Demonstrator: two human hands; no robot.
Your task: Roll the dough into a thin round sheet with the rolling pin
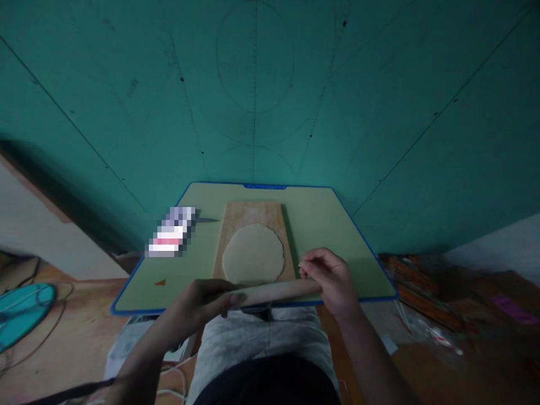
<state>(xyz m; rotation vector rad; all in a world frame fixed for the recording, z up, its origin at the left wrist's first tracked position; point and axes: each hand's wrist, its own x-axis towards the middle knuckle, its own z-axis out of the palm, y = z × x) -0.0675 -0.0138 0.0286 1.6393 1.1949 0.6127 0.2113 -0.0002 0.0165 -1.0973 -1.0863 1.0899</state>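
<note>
A pale wooden rolling pin [276,292] lies crosswise at the near end of the wooden board [253,211], close to my body. My left hand [206,301] grips its left end, thumb along the near side. Around the right end my right hand [331,278] is closed, fingers curled, the thumb near the fingertips. Just beyond the pin, a flat, roughly round sheet of dough [253,253] with an uneven edge covers much of the board. The pin hides part of the board's near end.
The board rests on a small light-green table [324,219] with a blue rim. A blurred-out package [171,232] and a thin knife-like blade [206,220] are on the left, near a small brown triangular piece [161,282]. A green wall [270,124] stands behind.
</note>
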